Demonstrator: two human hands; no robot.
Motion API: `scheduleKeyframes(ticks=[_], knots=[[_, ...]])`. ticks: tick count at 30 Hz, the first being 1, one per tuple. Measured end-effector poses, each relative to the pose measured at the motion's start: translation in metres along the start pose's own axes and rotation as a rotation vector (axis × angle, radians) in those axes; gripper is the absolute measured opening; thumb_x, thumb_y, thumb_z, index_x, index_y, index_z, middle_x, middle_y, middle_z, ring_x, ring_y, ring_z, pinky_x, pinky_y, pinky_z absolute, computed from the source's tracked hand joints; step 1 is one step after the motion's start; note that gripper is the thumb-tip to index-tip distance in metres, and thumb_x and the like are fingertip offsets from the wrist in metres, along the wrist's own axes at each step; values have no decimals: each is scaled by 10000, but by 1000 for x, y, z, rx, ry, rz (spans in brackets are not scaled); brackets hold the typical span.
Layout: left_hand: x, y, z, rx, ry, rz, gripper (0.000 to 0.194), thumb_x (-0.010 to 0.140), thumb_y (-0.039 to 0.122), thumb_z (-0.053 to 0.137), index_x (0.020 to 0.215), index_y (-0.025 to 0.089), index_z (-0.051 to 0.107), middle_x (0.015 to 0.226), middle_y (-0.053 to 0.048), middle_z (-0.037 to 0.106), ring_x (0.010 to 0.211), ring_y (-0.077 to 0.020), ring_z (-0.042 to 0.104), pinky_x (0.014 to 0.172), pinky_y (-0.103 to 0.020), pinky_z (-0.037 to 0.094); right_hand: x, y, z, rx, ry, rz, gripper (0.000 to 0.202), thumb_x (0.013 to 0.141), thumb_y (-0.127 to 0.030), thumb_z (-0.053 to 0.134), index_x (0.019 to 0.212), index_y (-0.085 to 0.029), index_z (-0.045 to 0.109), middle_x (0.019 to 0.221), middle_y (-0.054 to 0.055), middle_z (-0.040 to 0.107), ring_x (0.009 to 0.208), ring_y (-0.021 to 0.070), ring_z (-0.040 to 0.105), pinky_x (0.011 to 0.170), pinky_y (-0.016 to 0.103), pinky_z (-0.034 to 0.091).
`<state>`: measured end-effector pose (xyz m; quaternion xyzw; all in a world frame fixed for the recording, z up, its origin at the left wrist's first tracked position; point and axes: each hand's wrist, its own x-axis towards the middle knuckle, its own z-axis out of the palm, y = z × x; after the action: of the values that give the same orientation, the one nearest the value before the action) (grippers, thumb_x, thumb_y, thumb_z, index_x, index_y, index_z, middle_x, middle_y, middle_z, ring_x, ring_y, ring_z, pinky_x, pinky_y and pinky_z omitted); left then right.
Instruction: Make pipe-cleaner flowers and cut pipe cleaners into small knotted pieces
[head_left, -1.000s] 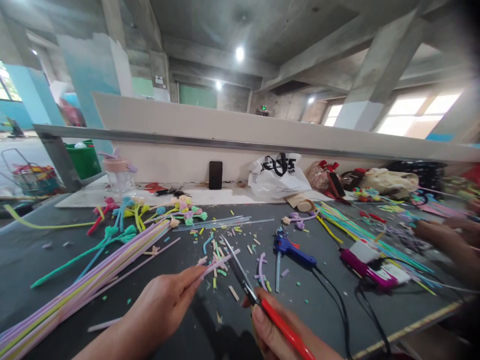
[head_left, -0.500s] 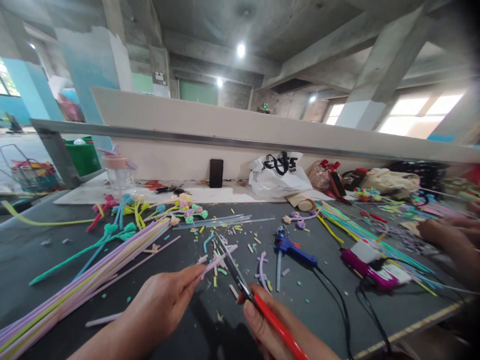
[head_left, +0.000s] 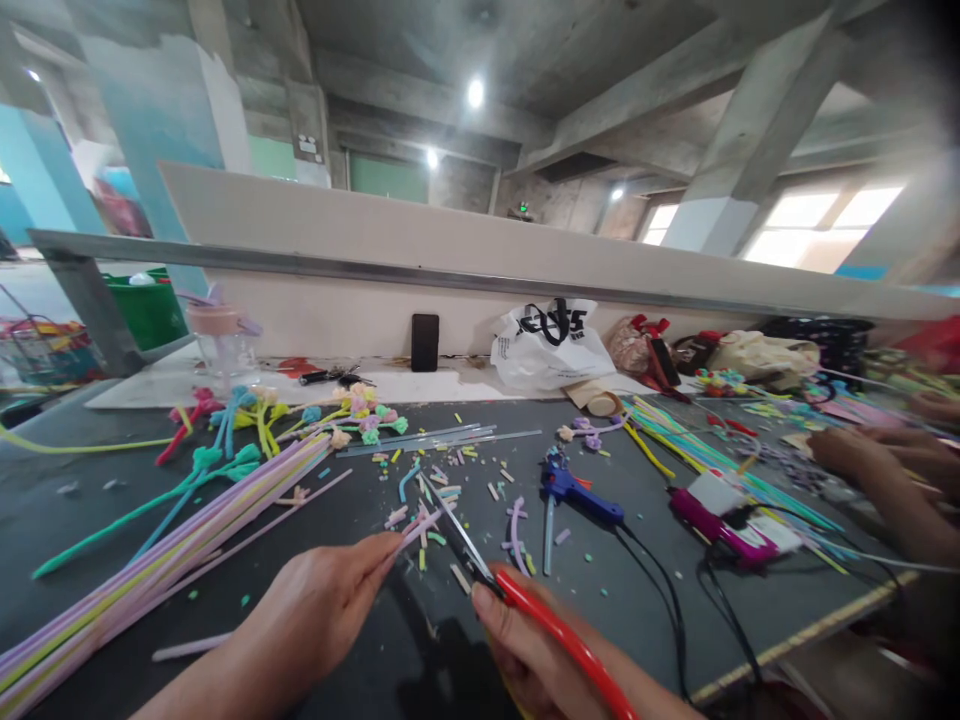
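Between its thumb and fingers, my left hand (head_left: 326, 610) pinches pink-purple fuzzy stems (head_left: 421, 524) whose ends point right. My right hand (head_left: 536, 640) is wrapped round the red handles of a pair of scissors (head_left: 551, 625). The scissor blades reach up and left, right beside the ends of the stems, and look slightly parted. Small cut pieces in pink, yellow and green lie scattered around the blades on the dark tabletop (head_left: 360, 670). A curved purple piece (head_left: 517, 537) rests to the right of the scissors.
Long pastel stems (head_left: 172, 540) lie at left, near knotted colourful ones (head_left: 225, 460). Blue (head_left: 585, 497) and magenta (head_left: 724, 530) glue guns with cords lie at right. Behind stand a phone (head_left: 425, 343), a bottle (head_left: 221, 345) and a white bag (head_left: 551, 345). Another person's hands (head_left: 862, 465) are far right.
The view has shifted slightly, so most things sit a little further left. My hands still hold the stems and scissors; fewer stem tips show beyond the blades.
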<state>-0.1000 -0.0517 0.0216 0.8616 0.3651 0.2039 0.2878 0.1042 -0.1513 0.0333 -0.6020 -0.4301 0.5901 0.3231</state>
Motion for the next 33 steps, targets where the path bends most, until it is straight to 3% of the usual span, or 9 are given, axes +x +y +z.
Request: scheduleKeyframes(ticks=[3,7,14,20,26,33], knots=[[0,-4,1,13,5,-13,329,827,324,387,1054,328,624,874,8,714,820,-178,658,715,-202,477,4,0,3,47,56,122,440,758,-638,429,712,-212,329,439,-121,256,300,15,187,309,146,151],[2,-11,2,26,37,-42,322,825,328,390,1024,309,642,860,-1,714,824,-181,653,736,-210,476,4,0,0,57,89,178,442,765,-648,397,770,-206,377,499,-103,362,300,14,233,298,136,191],[7,-14,7,-54,31,-38,347,861,364,352,1050,256,623,838,-3,697,858,-164,638,811,-201,448,-2,-1,0,-124,21,21,500,773,-684,323,801,-194,416,553,-78,404,371,23,345,376,146,266],[5,-9,10,-98,20,-8,354,864,363,358,1086,243,607,920,0,687,886,-159,626,794,-185,452,0,-8,2,-264,-180,-29,478,794,-657,326,770,-184,394,517,-74,395,413,30,353,388,147,251],[3,-11,9,-92,25,1,334,862,354,365,1053,240,615,942,-2,686,916,-163,620,819,-187,444,0,-7,13,-263,-30,-42,479,799,-661,298,726,-191,352,498,-84,345,387,25,322,371,148,226],[4,-12,8,-83,23,-5,330,865,366,357,1036,242,611,944,-2,683,928,-166,617,832,-196,437,1,-9,9,-405,-40,-133,467,831,-629,267,730,-185,370,507,-76,344,426,38,344,407,157,257]])
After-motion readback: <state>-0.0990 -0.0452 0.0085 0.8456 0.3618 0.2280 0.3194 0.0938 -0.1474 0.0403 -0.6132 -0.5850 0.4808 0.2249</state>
